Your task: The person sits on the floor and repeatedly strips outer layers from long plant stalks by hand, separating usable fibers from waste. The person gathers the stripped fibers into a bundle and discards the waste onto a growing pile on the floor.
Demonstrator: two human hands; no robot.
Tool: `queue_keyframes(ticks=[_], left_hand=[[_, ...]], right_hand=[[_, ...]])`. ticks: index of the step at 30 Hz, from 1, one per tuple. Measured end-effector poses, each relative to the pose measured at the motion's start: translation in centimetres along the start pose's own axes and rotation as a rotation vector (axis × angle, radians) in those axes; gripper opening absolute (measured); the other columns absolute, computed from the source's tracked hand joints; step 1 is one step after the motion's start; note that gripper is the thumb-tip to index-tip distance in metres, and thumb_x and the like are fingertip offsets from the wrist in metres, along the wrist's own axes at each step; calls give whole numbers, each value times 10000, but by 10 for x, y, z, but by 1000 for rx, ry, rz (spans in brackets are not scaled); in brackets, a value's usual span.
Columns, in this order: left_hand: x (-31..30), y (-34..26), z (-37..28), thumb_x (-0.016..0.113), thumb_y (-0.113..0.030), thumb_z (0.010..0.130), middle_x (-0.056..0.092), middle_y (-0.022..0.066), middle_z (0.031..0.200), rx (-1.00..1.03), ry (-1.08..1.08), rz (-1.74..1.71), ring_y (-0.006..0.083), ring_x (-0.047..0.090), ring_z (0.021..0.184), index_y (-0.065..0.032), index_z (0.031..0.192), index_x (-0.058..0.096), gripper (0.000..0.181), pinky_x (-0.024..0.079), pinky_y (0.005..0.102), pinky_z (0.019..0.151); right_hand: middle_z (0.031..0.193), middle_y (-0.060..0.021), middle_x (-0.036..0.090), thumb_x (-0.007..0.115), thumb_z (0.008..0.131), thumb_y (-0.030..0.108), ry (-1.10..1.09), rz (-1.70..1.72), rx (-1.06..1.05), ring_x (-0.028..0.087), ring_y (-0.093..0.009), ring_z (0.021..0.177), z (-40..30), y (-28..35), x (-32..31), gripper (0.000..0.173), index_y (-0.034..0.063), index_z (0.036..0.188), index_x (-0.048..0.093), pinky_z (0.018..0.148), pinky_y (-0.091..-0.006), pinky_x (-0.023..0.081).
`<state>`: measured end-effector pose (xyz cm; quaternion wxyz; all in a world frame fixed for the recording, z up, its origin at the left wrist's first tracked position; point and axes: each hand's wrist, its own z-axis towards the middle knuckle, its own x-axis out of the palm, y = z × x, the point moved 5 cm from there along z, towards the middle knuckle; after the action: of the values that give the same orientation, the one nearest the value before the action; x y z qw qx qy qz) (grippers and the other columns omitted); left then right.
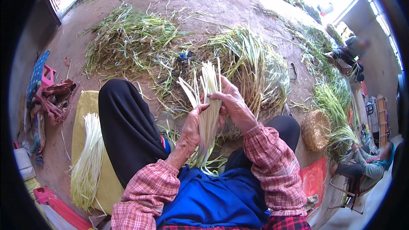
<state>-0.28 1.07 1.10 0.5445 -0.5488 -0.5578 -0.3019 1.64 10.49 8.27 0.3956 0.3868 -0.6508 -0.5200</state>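
Note:
Between my knees, my left hand [191, 124] and my right hand [234, 103] hold a bundle of long pale stalks [207, 131], perhaps garlic shoots. The white ends point away from me, and the greener ends hang down to the blue cloth [217, 201] on my lap. My right thumb presses across the upper part of the bundle, while my left fingers wrap its side lower down. A few stalks splay out to the left. Beyond my hands lies a heap of untrimmed green stalks [246, 60]. Similar cleaned stalks [88, 159] rest on a yellow sheet [110, 185] by my left knee.
A pile of green leaf waste [131, 38] covers the floor ahead. On the right are a straw stool [316, 130], a red sheet [311, 179] and a seated person [367, 169] holding stalks. Another person [351, 51] sits farther off. A pink stool [48, 75] stands at left.

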Motion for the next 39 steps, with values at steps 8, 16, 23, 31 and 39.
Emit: queue_keyframes(ticks=[8,16,23,31,39], left_hand=[[-16,5,3,344,-230,906,610,166,834,-11,-120,43,270,597,698,37,1009,534,344,477,346,614],[-25,5,4,372,-218,932,610,127,861,17,-106,-11,230,619,736,-7,1025,530,279,528,328,653],[-37,6,3,403,-214,929,607,116,912,81,-81,190,238,624,746,-21,1052,525,259,547,351,680],[-66,11,16,410,-228,919,613,119,868,209,-139,541,253,626,724,-3,1038,530,281,542,342,655],[-38,10,7,365,-216,876,614,164,948,-9,-77,237,241,604,726,65,1050,519,365,501,304,639]], right_hand=[[1248,-173,417,675,670,93,-125,-448,-354,440,-258,1119,6,-5,-13,799,70,1362,277,941,-341,370],[1376,-183,303,684,644,200,-3,-1030,-533,203,-363,1308,7,2,-1,401,159,1039,630,1055,-435,243],[1410,-169,275,653,644,199,29,-913,-498,191,-383,1308,11,-9,-3,298,160,938,677,1060,-451,230],[1406,-123,324,634,656,171,69,-925,-449,205,-382,1307,14,-21,-8,196,140,840,694,1056,-468,231],[1276,-120,475,673,694,143,-120,-837,-536,310,-328,1257,21,-11,-16,107,81,782,673,1024,-400,293]])
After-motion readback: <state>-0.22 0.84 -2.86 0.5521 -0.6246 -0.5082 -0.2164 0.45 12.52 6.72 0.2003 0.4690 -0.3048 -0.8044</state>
